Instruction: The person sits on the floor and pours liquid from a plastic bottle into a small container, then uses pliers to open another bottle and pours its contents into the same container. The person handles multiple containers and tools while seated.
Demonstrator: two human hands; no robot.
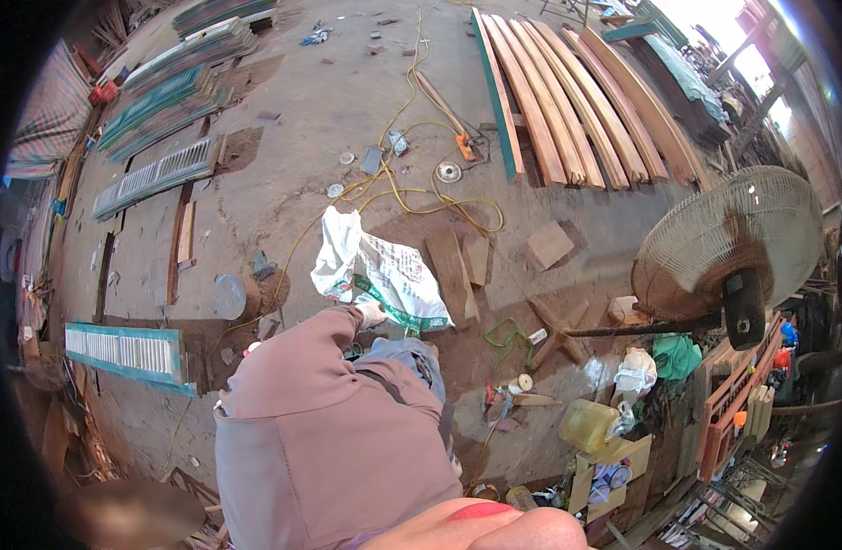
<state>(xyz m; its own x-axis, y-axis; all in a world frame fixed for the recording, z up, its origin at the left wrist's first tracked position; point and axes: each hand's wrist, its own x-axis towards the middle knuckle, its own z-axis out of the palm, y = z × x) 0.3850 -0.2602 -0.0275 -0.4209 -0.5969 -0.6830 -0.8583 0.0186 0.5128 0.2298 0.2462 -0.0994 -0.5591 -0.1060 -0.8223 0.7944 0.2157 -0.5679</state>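
In front of my body hangs a white woven plastic sack (401, 280) with green and red print, crumpled and spread out to the right. My left hand (371, 313) is at the sack's lower edge, its fingers closed on the material, with the brown-sleeved arm stretched forward. The sack hides part of those fingers. I cannot make out my right hand; my torso covers that side.
Wooden boards (457, 275) lie just right of the sack. Beyond it, a yellow cord (398, 188) loops over the floor. Long curved timbers (567, 105) lie at the far right, near a large fan (732, 243). Louvred shutter panels (132, 353) line the left.
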